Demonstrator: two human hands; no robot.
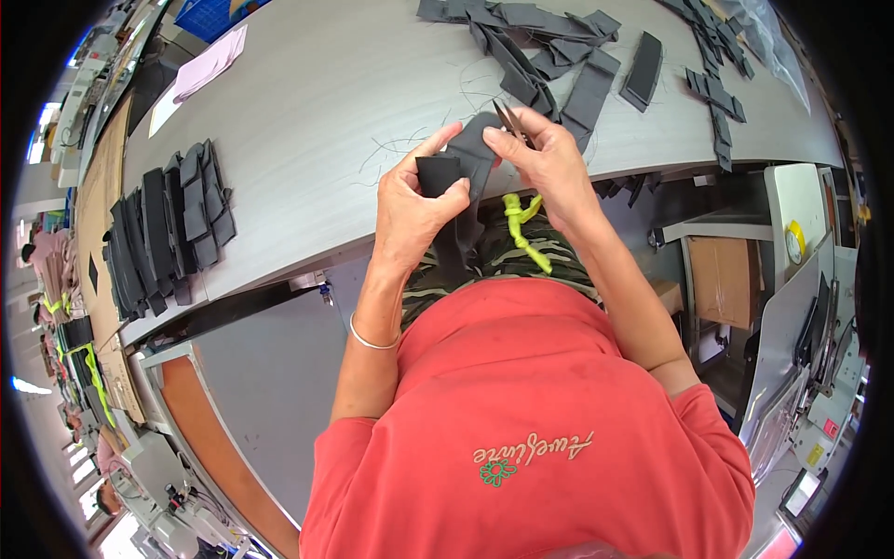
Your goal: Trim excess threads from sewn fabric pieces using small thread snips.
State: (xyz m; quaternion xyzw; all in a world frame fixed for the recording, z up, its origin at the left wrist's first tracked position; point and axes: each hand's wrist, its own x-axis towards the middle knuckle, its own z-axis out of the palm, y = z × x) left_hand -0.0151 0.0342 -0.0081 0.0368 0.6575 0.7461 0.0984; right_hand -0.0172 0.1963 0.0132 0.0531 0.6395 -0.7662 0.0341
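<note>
Over the table's near edge, my left hand (414, 205) is closed round a dark grey fabric strip (473, 154), its thumb pressing on a folded black end. The lower part of the strip hangs toward my lap. My right hand (549, 172) pinches the strip's upper edge between thumb and fingers. That same hand also holds small thread snips (508, 119), whose pointed blades stick up past the fingers; their handle is mostly hidden in the palm. Loose dark threads (400, 146) lie on the tabletop beside my left hand.
A pale grey table (307, 121) curves across. Stacked dark strips (168, 224) lie at left, a looser heap (531, 47) beyond my hands, more strips (717, 98) at right by clear plastic (768, 47). Pink sheets (209, 67) lie far left. A yellow-green cord (521, 228) hangs below my right hand.
</note>
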